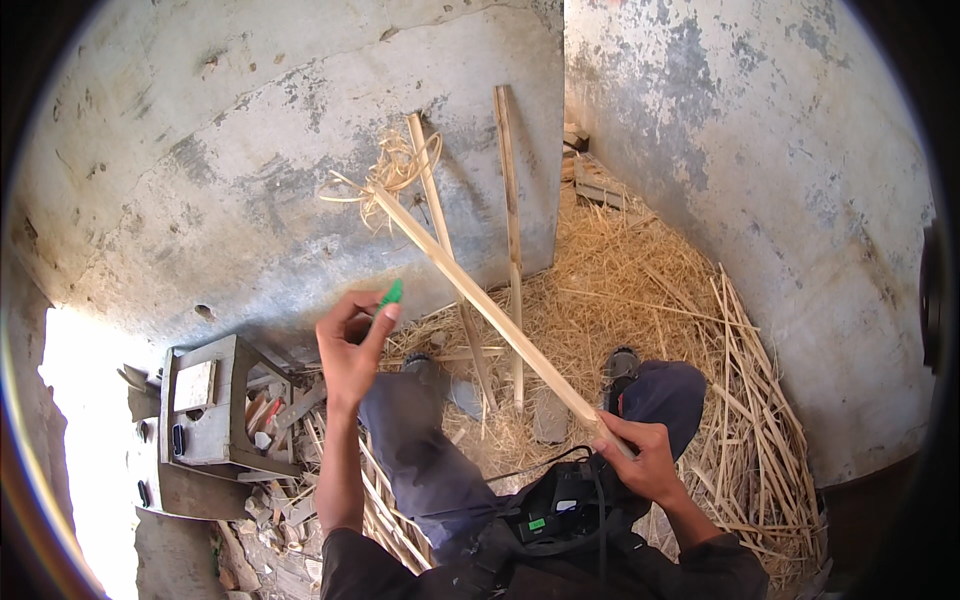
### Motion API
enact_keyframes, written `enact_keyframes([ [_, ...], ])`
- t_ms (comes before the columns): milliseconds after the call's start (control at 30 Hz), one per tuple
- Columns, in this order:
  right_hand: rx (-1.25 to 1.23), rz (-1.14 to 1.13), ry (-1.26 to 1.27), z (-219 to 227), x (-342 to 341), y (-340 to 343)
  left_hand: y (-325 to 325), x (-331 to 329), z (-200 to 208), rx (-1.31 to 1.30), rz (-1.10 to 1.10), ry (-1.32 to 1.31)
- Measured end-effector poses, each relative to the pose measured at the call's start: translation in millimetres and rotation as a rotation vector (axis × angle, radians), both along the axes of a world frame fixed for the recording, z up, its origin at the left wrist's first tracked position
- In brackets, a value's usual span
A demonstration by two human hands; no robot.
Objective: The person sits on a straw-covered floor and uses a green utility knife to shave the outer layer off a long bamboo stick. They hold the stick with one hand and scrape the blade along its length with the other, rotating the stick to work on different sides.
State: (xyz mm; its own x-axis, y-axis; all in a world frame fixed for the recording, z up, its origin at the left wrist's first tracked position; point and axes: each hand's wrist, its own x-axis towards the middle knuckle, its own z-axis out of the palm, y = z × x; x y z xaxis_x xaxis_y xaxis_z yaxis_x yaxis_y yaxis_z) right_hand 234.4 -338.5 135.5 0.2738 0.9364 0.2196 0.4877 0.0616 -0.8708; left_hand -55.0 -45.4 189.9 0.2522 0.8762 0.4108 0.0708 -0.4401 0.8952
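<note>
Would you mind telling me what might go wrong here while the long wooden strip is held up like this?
The right hand grips the wooden strip only at its lower end, so the thin strip may flex or snap. The left hand pinches a small green tool close to the strip; a slip might nick fingers. Loose shavings underfoot might cause slipping.

The strip (490, 310) in my right grip (640, 455) is pale bare wood, matt, fraying into curled shavings (395, 170) at its far end. The small tool (390, 294) in my left grip (350, 345) looks green plastic. Beyond, the wall (250, 150) is rough, blotchy plaster; dry straw (620, 280) lies below.
</note>
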Motion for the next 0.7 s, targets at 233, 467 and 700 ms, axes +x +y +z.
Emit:
enact_keyframes([
  [233, 0.125, -0.018, -0.136, 7.0, -8.6, 14.0, -69.9, 29.8, -12.7, 0.26, -0.075, 0.167],
  [467, 0.175, -0.037, -0.189, 10.9, -15.4, 23.3, -95.9, 50.7, -13.9, 0.279, -0.108, 0.172],
  [700, 0.19, -0.051, -0.209, 11.5, -16.5, 25.3, -97.6, 54.1, -15.3, 0.329, -0.061, 0.179],
])
